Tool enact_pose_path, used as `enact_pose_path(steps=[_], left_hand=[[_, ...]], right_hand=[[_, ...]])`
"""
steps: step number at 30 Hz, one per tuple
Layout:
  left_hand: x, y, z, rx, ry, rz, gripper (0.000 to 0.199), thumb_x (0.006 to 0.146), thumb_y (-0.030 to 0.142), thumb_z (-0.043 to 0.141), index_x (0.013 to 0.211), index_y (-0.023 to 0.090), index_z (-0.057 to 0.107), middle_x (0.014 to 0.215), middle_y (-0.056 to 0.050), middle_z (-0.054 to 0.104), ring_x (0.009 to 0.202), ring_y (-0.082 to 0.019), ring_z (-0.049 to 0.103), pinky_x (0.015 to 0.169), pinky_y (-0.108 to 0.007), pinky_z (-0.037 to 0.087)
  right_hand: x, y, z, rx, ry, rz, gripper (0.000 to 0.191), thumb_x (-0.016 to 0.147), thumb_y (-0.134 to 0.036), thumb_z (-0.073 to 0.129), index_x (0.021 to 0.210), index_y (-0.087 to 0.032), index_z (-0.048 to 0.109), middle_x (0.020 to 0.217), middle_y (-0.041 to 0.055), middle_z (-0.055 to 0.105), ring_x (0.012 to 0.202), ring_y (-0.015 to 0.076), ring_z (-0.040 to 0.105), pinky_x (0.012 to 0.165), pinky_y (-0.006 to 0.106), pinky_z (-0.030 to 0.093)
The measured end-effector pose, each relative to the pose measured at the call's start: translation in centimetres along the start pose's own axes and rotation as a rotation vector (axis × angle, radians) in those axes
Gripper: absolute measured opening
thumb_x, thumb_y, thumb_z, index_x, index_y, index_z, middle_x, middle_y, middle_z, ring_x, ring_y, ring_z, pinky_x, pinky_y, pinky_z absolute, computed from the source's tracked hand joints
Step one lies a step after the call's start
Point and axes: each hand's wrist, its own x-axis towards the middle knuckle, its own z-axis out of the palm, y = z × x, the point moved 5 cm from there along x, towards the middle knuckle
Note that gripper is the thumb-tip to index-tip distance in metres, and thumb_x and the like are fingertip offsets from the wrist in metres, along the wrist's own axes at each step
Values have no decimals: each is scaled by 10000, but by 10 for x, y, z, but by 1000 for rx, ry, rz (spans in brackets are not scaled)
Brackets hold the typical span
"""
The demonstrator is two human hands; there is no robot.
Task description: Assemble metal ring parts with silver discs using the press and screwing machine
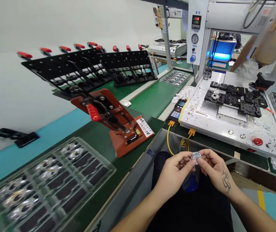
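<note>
A small round silvery metal part, like a watch case point(196, 157), is held above my lap. My left hand point(176, 169) pinches its left side between thumb and fingers. On its right side, the thumb and fingers of my right hand point(211, 166) grip the same part. Fingertips cover parts of its rim, and its underside is hidden. To the left, a clear plastic tray point(96, 154) with compartments lies on the green bench, several shiny metal parts in its left and upper compartments. A red-brown clamp fixture point(125, 129) with a red handle stands behind that tray.
Black toggle-clamp racks point(67, 69) stand at the back left. At the right is a white dispensing machine point(225, 124) with black jigs point(237, 96) on its bed and a red button. A keypad controller point(178, 110) lies beside it. Another parts tray point(175, 78) rests on the conveyor.
</note>
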Motion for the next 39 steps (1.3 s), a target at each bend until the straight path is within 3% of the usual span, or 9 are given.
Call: enact_pose_path(steps=[9, 13, 17, 21, 25, 27, 32, 36, 39], left_hand=[[-6, 4, 0, 28, -15, 41, 301, 981, 409, 727, 1106, 135, 736, 1016, -98, 753, 864, -201, 728, 824, -330, 632], [-3, 2, -2, 37, -20, 7, 294, 982, 418, 715, 1084, 142, 711, 959, -87, 738, 844, -198, 715, 786, -308, 603], [-7, 12, -7, 188, 17, 60, 236, 993, 379, 679, 1061, 157, 719, 922, -73, 734, 812, -193, 697, 774, -306, 580], [-13, 70, -35, 526, 97, 299, 226, 1022, 351, 657, 1174, 200, 731, 1069, -85, 764, 917, -199, 711, 830, -302, 560], [-22, 160, -99, 871, 510, 879, 181, 1045, 319, 611, 958, 191, 705, 921, -83, 733, 874, -204, 665, 841, -352, 523], [-18, 182, -125, 1020, 528, 1083, 280, 1045, 307, 563, 796, 202, 637, 788, -70, 685, 796, -206, 621, 826, -378, 499], [11, 188, -155, 1270, 370, 988, 563, 1044, 409, 518, 552, 228, 312, 523, 11, 346, 545, -168, 337, 624, -359, 344], [12, 230, -164, 976, 561, 983, 582, 1090, 556, 456, 629, 221, 339, 606, 13, 356, 587, -148, 368, 608, -320, 351], [19, 267, -197, 622, 623, 925, 493, 1092, 650, 425, 880, 210, 491, 775, -12, 503, 674, -138, 510, 690, -299, 472]], right_hand=[[-5, -10, 1, -86, -46, -89, 301, 1010, -449, 730, 1166, -195, 689, 888, 35, 663, 734, 133, 614, 660, 252, 533], [-1, -23, -1, -368, -194, -305, 466, 1017, -323, 722, 1461, -276, 592, 986, 31, 657, 807, 148, 642, 753, 282, 577], [5, -35, 1, -645, -347, -567, 464, 1027, -257, 683, 1483, -312, 617, 1204, 89, 680, 954, 198, 683, 814, 318, 586], [21, -44, 5, -714, -310, -744, 495, 1006, -234, 696, 1489, -279, 598, 1084, 88, 714, 869, 210, 696, 769, 336, 597], [42, -53, 11, -638, -238, -796, 399, 990, -259, 718, 1379, -248, 633, 861, 28, 674, 677, 166, 642, 623, 288, 577], [50, -57, 14, -600, -236, -785, 374, 993, -280, 718, 1356, -240, 638, 833, 19, 667, 662, 163, 638, 619, 283, 587], [61, -65, 21, -530, -201, -719, 352, 991, -334, 711, 1317, -211, 660, 904, 52, 698, 717, 187, 662, 622, 300, 597], [78, -70, 43, -496, -243, -667, 335, 981, -359, 698, 1269, -190, 664, 860, 38, 674, 695, 179, 640, 614, 302, 571], [99, -71, 70, -487, -294, -641, 336, 968, -368, 697, 1241, -174, 667, 799, 9, 622, 648, 157, 591, 599, 289, 529]])
